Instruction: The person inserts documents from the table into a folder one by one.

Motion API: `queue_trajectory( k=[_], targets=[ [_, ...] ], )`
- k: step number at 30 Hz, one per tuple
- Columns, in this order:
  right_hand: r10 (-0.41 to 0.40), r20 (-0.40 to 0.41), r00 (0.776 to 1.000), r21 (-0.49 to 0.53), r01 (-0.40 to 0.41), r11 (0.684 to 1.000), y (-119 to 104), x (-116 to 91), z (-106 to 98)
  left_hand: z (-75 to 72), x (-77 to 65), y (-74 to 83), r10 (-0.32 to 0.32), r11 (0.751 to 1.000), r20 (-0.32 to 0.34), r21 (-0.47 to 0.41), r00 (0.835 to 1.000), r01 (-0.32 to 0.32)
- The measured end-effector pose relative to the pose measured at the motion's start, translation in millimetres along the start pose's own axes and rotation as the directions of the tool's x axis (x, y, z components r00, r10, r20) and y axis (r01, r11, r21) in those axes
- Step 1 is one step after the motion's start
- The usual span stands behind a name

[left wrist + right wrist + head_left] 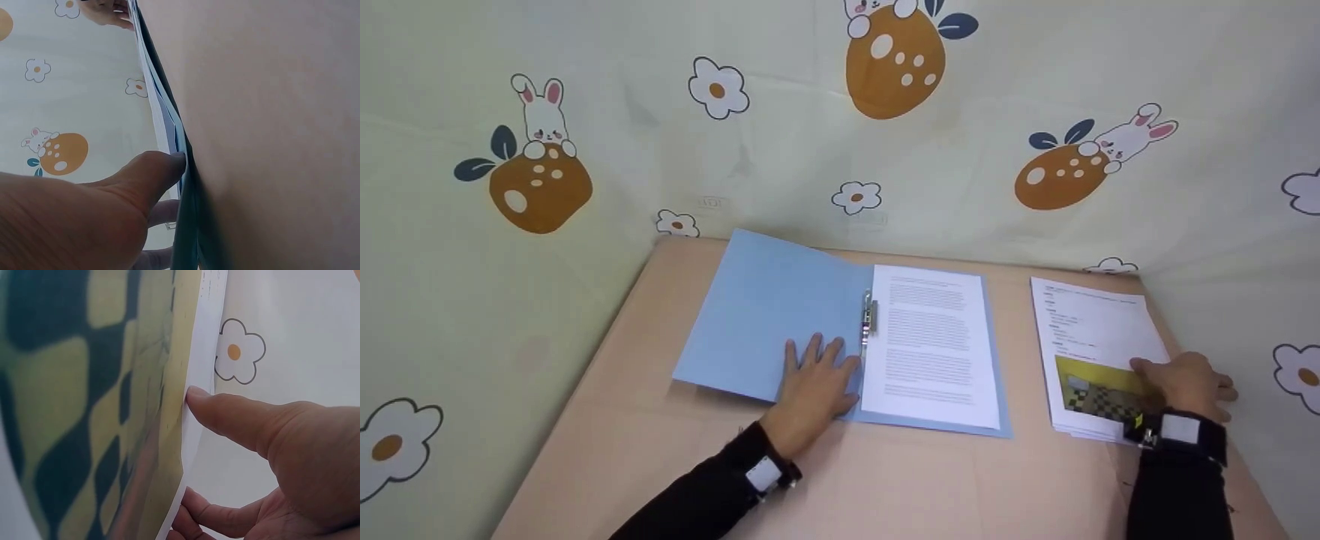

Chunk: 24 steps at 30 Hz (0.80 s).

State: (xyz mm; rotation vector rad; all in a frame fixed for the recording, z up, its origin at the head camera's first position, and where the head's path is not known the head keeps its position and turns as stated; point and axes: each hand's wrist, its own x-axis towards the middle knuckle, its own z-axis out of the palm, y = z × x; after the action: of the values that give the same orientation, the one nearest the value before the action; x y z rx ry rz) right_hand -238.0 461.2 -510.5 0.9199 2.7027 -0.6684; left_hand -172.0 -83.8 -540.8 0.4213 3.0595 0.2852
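An open blue folder point(776, 315) lies on the table, with printed paper point(930, 345) and a metal clip point(868, 319) along its spine. My left hand point(812, 394) rests on the folder's left cover near the spine, fingers spread; in the left wrist view its thumb point(160, 169) touches the folder's near edge. Right of the folder is a stack of printed sheets point(1091, 315), the top one bearing a yellow picture with a checkered pattern. At its right edge my right hand point(1185, 382) grips the top sheet, whose edge point(183, 461) bends beside the thumb and curled fingers.
A light pinkish-tan table point(915, 487) supports everything. Pale cloth point(780, 150) printed with rabbits, orange fruit and flowers hangs behind and at both sides. A strip of table separates the folder from the stack.
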Motion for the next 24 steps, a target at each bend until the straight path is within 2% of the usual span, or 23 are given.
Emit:
queue_trajectory(
  k=[8,12,17,24],
  targets=[
    [-0.006,0.029,1.000,0.050,0.005,0.999,1.5,3.1,-0.4,0.7,-0.5,-1.6,0.035,0.999,-0.048,0.000,0.998,-0.035],
    [-0.019,0.041,0.999,0.056,0.016,0.998,0.9,5.4,1.0,1.5,-0.4,-1.8,0.031,1.000,-0.042,0.001,0.999,-0.031],
    [-0.068,0.063,0.996,0.045,0.065,0.997,-4.7,4.6,1.4,0.6,-0.9,-1.4,0.029,1.000,-0.042,0.004,0.999,-0.029],
    [-0.148,0.044,0.988,0.019,0.147,0.989,-17.7,-3.8,6.4,0.0,-1.4,-1.6,0.025,1.000,-0.036,-0.002,0.999,-0.026]
  ],
)
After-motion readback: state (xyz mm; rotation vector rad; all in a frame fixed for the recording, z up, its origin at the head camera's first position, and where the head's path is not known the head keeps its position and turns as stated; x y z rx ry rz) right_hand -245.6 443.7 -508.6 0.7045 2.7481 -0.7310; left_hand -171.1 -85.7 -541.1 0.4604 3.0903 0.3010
